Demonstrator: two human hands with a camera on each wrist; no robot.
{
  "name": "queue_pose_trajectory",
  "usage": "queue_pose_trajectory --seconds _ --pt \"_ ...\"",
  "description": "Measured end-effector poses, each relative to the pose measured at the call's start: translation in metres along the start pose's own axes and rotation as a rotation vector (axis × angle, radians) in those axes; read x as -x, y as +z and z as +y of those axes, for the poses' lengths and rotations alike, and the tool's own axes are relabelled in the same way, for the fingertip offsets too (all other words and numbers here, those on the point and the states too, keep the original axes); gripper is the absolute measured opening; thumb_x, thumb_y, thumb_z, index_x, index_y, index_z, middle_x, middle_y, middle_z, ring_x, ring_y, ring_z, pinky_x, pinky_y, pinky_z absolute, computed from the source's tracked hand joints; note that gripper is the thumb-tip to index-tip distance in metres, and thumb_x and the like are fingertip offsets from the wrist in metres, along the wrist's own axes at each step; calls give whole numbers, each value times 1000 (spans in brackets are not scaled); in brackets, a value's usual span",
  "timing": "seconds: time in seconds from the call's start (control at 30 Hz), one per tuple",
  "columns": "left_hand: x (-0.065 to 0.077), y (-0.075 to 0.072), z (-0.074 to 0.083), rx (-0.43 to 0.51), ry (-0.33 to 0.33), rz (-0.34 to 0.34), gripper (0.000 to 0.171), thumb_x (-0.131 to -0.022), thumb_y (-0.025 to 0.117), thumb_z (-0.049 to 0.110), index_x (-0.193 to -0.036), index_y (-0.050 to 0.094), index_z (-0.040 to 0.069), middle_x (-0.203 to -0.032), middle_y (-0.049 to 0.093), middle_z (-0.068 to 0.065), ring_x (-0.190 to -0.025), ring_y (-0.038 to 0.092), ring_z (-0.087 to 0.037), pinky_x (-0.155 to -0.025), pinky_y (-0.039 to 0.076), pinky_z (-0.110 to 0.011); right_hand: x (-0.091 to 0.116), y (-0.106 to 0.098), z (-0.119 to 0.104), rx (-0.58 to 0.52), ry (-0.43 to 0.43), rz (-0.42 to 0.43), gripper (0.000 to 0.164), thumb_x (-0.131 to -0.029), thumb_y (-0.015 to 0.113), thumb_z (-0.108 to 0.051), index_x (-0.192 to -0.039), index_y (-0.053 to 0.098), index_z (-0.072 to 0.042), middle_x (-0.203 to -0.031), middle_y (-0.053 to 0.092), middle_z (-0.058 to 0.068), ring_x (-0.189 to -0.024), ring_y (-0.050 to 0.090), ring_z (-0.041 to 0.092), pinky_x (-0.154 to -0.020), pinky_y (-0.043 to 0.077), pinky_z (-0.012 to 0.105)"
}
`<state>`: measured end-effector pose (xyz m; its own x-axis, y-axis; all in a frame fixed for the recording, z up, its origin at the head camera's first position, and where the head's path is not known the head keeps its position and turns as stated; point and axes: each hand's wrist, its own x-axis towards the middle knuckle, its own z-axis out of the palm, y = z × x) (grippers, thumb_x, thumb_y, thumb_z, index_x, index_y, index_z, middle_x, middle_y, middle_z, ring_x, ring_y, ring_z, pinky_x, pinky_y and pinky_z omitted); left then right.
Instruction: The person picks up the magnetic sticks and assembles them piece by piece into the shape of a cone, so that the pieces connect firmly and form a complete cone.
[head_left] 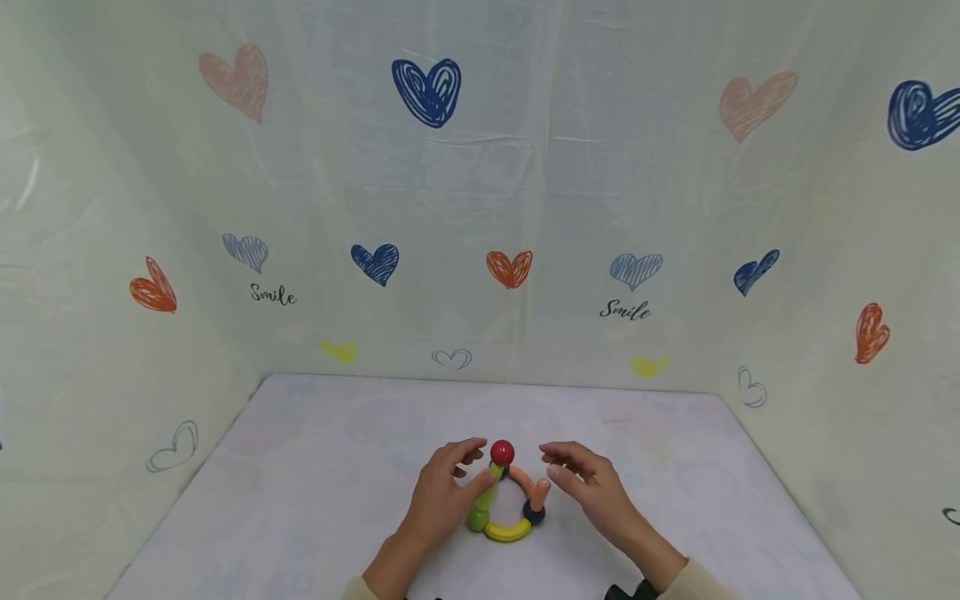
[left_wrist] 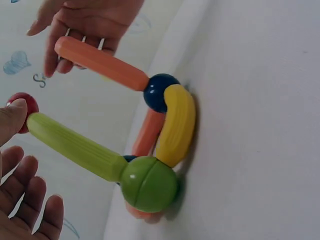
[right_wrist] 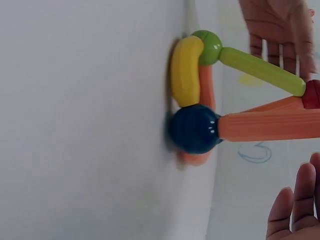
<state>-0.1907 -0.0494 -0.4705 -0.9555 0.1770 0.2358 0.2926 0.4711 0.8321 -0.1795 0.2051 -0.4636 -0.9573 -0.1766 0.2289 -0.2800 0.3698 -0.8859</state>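
A small structure of toy rods and balls stands between the hands. Its base shows a yellow curved rod (left_wrist: 179,125), a green ball (left_wrist: 150,185), a dark blue ball (right_wrist: 195,129) and orange curved pieces. From the green ball a light green rod (left_wrist: 75,145) rises to a red ball (head_left: 502,452). A straight orange rod (left_wrist: 102,62) slants up from the blue ball, its top end free. My left hand (head_left: 442,492) is beside the red ball, fingers loosely spread, thumb overlapping the ball in the left wrist view. My right hand (head_left: 596,487), fingers relaxed, is by the orange rod's free end, holding nothing.
The structure stands on a white table (head_left: 322,467) with a faint pattern. Behind the table and at both sides hangs a pale curtain (head_left: 480,183) printed with hearts and the word Smile.
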Motion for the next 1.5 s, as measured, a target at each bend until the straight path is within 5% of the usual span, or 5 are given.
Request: queue_pose_trajectory --seconds 0.23,0.37,0.57,1.0,1.5 --pt "-9 -2 12 15 -7 -39 54 -93 83 35 -141 65 19 -126 67 0 -119 59 -25 -97 55 -41 16 4 15 -20 -25 -2 30 -95 78 -15 -125 74 -17 -114 72 10 -99 62 16 -85 53 23" --pt "-12 -2 16 37 -11 -55 51 -93 83 31 -140 66 19 -127 65 2 -120 57 -26 -97 53 -42 19 11 19 -4 -32 0 28 -93 81 -16 -121 76 -13 -109 73 0 -96 63 14 -81 53 24" --pt "-15 -2 17 17 -1 -64 41 -94 82 31 -132 71 20 -125 66 6 -118 55 -17 -95 51 -38 15 19 20 25 -46 22 22 -91 83 -17 -111 78 -9 -102 73 -3 -90 63 9 -76 52 24" --pt "-16 -1 15 8 31 -117 43 -94 81 35 -133 72 18 -127 67 7 -122 54 -17 -97 51 -39 3 30 18 71 44 36 13 -92 84 -25 -102 77 -28 -97 73 -10 -91 62 7 -81 50 24" --pt "-16 0 20 5 31 -138 44 -94 81 37 -134 72 20 -130 66 7 -124 54 -17 -98 51 -42 -3 34 20 73 19 28 16 -92 84 -24 -106 77 -24 -95 71 -7 -88 59 8 -77 49 24"
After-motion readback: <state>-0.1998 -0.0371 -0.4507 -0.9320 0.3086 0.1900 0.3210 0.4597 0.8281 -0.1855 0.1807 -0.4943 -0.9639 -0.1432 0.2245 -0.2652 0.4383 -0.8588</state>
